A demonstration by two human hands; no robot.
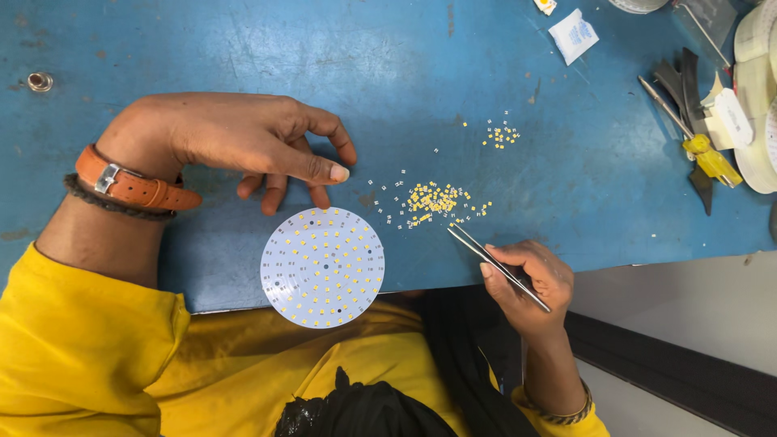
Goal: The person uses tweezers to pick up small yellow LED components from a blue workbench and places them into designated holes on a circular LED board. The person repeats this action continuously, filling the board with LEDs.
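The head camera looked straight down at a scuffed blue counter (243, 48).

A round white circuit disc (322, 267) lay flat at the near edge of the counter, its lower rim jutting slightly past the edge over the person's yellow sleeve and lap. Small yellow chips dotted it in rings, with some pads unfilled on its left side.

The left hand (235, 137), with a brown watch strap at the wrist, rested on the counter just above the disc. Its fingers (324, 166) were curled loosely downward, tips on or near the counter, holding nothing and apparently apart from the disc's upper rim.

The right hand (530, 279) held thin metal tweezers (495, 265) pinched between thumb and fingers. The tips pointed up and left toward a loose heap of tiny yellow chips (433, 201), stopping just short of it. Whether the tips carried a chip could not be told. A smaller cluster (502, 136) lay farther back.

At the far right lay a yellow-handled tool (712, 158), rolls of tape (757, 97) and a small white packet (573, 34).

The chips appeared very light, rigid and easily scattered or flicked away, so a gentle grip across opposite edges with the tweezers would suit them. The disc looked thin, stiff and light, likely to slide, and best steadied at its bare rim rather than on the chips.
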